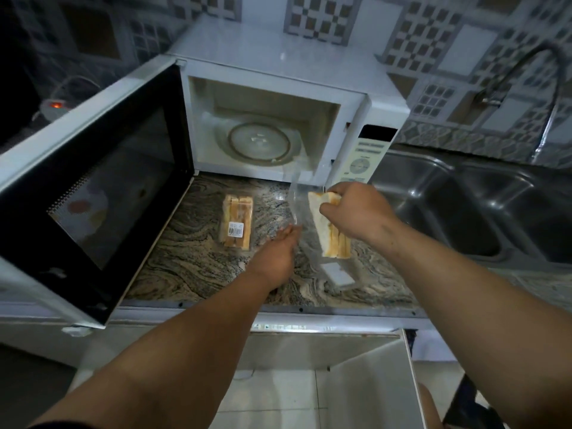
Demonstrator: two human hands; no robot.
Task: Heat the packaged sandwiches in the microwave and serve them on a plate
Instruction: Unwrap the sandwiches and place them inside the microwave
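We pinch the top of a sandwich (328, 224) in our right hand (356, 212), fingers curled round the bread, drawing it out of its clear wrapper (297, 209), while our left hand (278, 252) holds the wrapper's lower edge, though how tightly its fingers close there we cannot tell. All of this hangs just in front of the microwave (278, 97), toward its control-panel side. A second sandwich pack (236, 222), still sealed, lies on the counter (192, 252) before the microwave's opening. The microwave door (93, 181) stands wide open and the turntable (260, 144) inside is bare, so we judge heating has not begun: unwrapping, loading, heating and plating remain. No plate is in view.
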